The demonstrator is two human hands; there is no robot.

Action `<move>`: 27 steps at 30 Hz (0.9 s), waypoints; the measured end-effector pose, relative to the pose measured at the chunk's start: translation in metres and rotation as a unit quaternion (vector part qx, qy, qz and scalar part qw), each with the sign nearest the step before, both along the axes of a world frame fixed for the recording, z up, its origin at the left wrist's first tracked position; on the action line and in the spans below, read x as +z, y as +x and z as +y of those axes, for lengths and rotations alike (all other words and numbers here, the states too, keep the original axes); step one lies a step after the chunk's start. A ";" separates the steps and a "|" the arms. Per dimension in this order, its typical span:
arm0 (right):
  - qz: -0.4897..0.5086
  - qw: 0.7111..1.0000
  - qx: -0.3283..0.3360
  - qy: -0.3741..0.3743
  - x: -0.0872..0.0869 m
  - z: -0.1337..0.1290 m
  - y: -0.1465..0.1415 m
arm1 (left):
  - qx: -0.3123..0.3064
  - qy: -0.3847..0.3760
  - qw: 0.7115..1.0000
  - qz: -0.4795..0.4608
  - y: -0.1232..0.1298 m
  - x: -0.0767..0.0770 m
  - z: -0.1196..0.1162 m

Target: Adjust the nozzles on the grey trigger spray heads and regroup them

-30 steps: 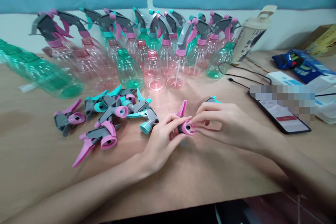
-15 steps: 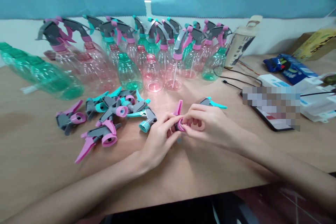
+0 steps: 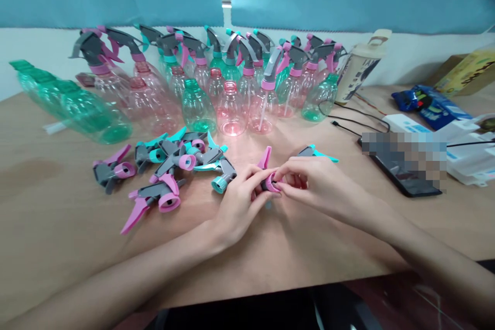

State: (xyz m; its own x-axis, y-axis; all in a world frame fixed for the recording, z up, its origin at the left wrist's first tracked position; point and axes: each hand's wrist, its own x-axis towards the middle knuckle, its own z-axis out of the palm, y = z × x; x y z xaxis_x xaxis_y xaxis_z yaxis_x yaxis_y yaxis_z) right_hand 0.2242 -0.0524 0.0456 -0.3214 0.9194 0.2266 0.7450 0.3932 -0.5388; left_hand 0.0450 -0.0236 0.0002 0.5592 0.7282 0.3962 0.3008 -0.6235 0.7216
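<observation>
My left hand is closed around a pink and grey trigger spray head, low over the table. Its pink lever points up and away, and its round pink collar faces toward my right. My right hand pinches the collar's rim between thumb and fingers; whether something small is also in that pinch is hidden. Left of my hands lies a heap of loose spray heads, some pink and grey, some turquoise and grey. Another turquoise spray head lies just behind my right hand, partly covered.
Rows of clear pink and green bottles stand at the back, many with spray heads fitted. Several green bottles stand at the left. To the right are a phone, a black cable, a white tumbler and a blue packet.
The view has shifted slightly, so everything sits a little further right. Both hands keep their hold on the spray head; its collar opening shows more plainly between the fingers.
</observation>
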 end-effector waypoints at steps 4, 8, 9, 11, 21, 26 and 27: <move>0.104 0.993 -0.012 -0.058 -0.011 -0.002 -0.003 | -0.002 0.008 1.000 0.012 -0.001 -0.003 0.001; 0.183 0.978 -0.004 -0.105 -0.011 -0.008 -0.001 | -0.005 0.053 0.998 0.031 -0.003 -0.004 -0.001; 0.194 0.975 -0.006 -0.106 -0.009 -0.009 0.001 | 0.001 0.067 0.997 0.032 -0.005 -0.002 -0.001; 0.190 0.978 -0.032 -0.085 -0.006 -0.011 0.011 | 0.025 0.097 0.994 0.031 -0.009 0.005 -0.002; -0.057 0.980 -0.172 0.083 -0.042 -0.004 0.093 | 0.148 0.312 0.925 0.158 -0.065 0.065 0.029; -0.068 0.981 -0.169 0.060 -0.052 -0.007 0.078 | 0.171 0.328 0.891 0.262 -0.096 0.070 0.043; -0.065 0.980 -0.177 0.060 -0.052 -0.007 0.072 | 0.174 0.325 0.886 0.282 -0.100 0.069 0.045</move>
